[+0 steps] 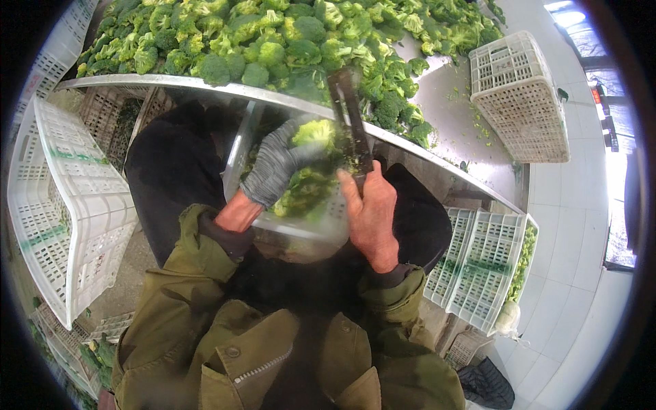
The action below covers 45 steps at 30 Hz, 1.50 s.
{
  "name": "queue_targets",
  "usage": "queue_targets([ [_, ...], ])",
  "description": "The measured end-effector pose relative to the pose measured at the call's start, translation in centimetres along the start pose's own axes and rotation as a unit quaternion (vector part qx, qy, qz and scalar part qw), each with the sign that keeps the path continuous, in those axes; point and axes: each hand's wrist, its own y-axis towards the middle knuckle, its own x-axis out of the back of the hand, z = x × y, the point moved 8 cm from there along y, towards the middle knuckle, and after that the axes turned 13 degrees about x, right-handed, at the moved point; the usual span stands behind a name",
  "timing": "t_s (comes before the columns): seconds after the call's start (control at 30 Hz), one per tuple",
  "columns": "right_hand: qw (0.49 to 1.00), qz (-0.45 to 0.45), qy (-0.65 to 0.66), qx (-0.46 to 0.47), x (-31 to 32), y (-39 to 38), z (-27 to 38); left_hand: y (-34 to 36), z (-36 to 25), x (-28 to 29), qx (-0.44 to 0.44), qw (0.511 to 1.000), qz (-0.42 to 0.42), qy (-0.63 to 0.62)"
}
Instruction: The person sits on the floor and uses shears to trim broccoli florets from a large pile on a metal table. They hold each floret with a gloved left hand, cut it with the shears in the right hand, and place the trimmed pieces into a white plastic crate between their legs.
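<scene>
My left hand (272,164), in a grey knit glove and partly blurred, is closed on a piece of broccoli (316,134) with a pale yellow-green crown. My bare right hand (371,212) grips a knife (350,113) with a broad dark blade, pointing away from me just right of that piece. Green bits cling to the blade. Below both hands, between my knees, a pale plastic crate (236,154) holds cut broccoli (301,195). The knife's handle is mostly hidden in my fist.
A metal table (471,102) heaped with broccoli florets (273,41) spans the far side, its raised rim before my knees. One white crate (519,99) stands at its right end. More crates stand at left (82,205) and lower right (482,263).
</scene>
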Motion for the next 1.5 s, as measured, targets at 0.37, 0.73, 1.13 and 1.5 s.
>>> queue_targets([
  [0.37, 0.994, -0.029, -0.040, 0.098, -1.2, -0.9, 1.2, 0.1, 0.5, 0.1, 0.003, 0.999, -0.019, -0.040],
  [0.73, 0.990, -0.038, -0.099, 0.089, -2.7, -1.4, 0.3, -0.2, 0.0, 0.0, -0.017, 0.999, -0.039, -0.003],
  [1.13, 0.998, 0.001, -0.060, 0.033, -5.1, -1.6, -2.1, -0.9, 0.1, -0.4, -0.011, 0.993, -0.076, 0.087],
  [1.5, 0.994, -0.011, -0.046, 0.102, -5.7, -2.5, -1.6, -0.9, 1.7, 0.3, 0.031, 0.999, -0.014, 0.029],
])
